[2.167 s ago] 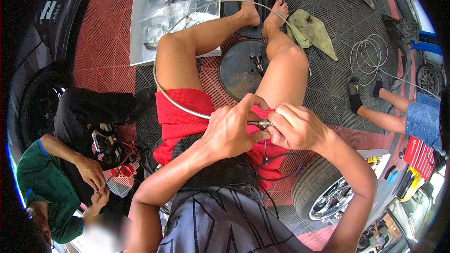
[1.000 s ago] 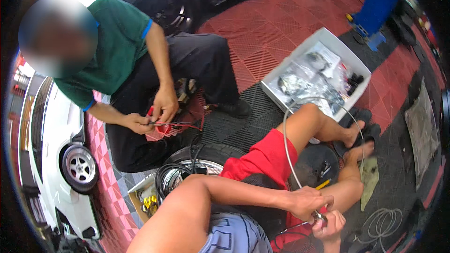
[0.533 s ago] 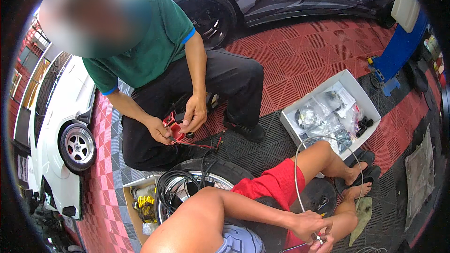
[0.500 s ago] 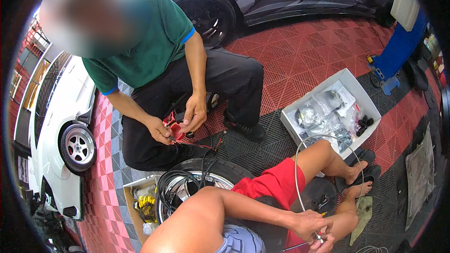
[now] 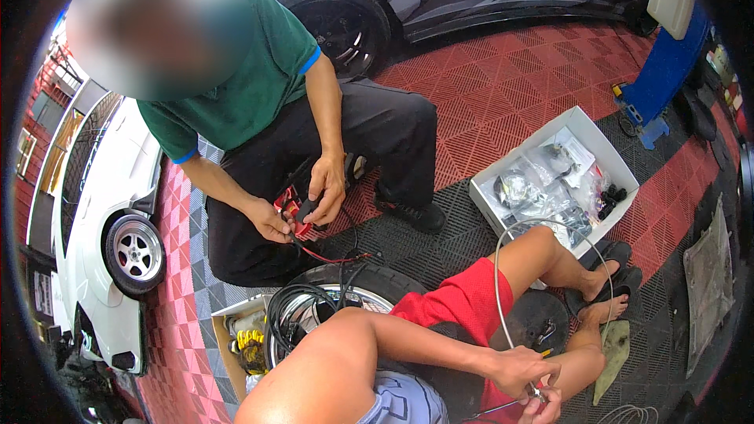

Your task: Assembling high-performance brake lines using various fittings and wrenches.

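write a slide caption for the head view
Left hand and right hand hold a metal fitting and grey hose near a co-worker.

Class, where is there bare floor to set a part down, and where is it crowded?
Free: red tiles between the dark car and white box; dark tiles between the black sandals and flat grey panel. Crowded: the white box, full of plastic bags; the wheel, topped by coiled black cables; and around the left hand, right hand and hose.

View swung L vs earlier, own hands (image 5: 514,369) now low R, blk piece (image 5: 306,210) now at co-worker's hand (image 5: 327,180)
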Demonstrator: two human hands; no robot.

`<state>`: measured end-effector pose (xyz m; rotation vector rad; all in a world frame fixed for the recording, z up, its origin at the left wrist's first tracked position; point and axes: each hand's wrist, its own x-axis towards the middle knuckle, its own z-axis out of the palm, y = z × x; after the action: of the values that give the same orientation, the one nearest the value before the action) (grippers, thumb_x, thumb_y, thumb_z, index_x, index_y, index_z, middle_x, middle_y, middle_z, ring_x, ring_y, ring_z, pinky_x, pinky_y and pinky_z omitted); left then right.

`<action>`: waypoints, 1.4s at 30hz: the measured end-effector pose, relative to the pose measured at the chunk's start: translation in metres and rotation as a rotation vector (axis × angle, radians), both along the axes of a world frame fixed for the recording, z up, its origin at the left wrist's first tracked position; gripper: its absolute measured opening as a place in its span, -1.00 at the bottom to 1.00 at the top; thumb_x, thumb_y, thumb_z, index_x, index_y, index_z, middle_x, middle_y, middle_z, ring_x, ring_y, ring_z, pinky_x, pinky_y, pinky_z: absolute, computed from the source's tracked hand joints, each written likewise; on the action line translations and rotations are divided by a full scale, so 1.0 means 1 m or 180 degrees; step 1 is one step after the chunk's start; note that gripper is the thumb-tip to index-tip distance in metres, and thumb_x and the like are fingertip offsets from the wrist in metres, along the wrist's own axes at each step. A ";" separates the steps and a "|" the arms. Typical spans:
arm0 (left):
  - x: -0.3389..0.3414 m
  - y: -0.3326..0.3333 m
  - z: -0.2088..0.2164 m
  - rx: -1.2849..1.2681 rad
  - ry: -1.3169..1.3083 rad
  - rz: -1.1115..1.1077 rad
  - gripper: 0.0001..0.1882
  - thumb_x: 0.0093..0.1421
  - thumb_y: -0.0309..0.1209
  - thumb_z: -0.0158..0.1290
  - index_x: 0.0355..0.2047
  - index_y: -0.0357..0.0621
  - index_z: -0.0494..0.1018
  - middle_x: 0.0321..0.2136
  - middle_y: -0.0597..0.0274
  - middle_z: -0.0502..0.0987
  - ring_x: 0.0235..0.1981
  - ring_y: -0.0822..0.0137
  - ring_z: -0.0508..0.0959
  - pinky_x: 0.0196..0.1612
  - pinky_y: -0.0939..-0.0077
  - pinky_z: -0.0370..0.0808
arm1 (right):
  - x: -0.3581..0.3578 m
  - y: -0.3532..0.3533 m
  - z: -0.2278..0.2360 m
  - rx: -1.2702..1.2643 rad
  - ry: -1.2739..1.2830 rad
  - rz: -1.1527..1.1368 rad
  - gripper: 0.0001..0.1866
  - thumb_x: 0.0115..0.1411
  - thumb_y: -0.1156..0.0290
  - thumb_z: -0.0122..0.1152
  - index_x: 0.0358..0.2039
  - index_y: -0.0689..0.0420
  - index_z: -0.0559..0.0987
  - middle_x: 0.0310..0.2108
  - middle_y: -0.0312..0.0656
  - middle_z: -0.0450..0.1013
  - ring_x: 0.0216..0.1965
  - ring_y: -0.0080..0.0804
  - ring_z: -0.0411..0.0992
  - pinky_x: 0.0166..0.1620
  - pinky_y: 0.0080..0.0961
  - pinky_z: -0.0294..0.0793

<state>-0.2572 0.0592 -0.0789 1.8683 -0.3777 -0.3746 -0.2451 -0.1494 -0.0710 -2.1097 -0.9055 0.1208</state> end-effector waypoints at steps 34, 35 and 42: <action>-0.004 0.004 -0.010 -0.0055 -0.0046 0.0154 -0.38 -0.09 -0.39 0.31 -0.04 -0.14 0.25 -0.46 -0.05 0.56 -0.33 -0.18 0.57 -0.34 -0.05 0.42 | -0.001 0.010 -0.021 0.0872 0.0513 -0.0221 -0.83 0.23 0.51 0.16 -0.21 0.32 0.49 -0.31 -0.12 0.44 -0.42 -0.35 0.46 -0.30 -0.44 0.51; -0.003 0.003 -0.011 0.0028 -0.0010 0.0105 -0.37 -0.09 -0.39 0.31 -0.04 -0.14 0.24 -0.45 -0.06 0.56 -0.32 -0.18 0.57 -0.34 -0.05 0.42 | -0.001 0.006 -0.024 0.0963 0.0597 -0.0115 -0.81 0.23 0.57 0.14 -0.14 0.31 0.46 -0.31 -0.15 0.40 -0.43 -0.41 0.44 -0.31 -0.49 0.50; -0.002 0.003 -0.013 -0.0140 0.0002 0.0083 -0.34 -0.07 -0.40 0.30 0.00 -0.14 0.20 -0.45 -0.06 0.56 -0.32 -0.20 0.57 -0.34 -0.07 0.42 | -0.003 0.001 -0.026 0.0781 0.1168 -0.0495 -0.75 0.21 0.56 0.16 -0.10 0.31 0.46 -0.24 -0.12 0.45 -0.35 -0.38 0.48 -0.23 -0.47 0.53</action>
<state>-0.2588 0.0625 -0.0920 1.8283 -0.3584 -0.3467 -0.2477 -0.1485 -0.0970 -1.8410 -0.5086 0.2905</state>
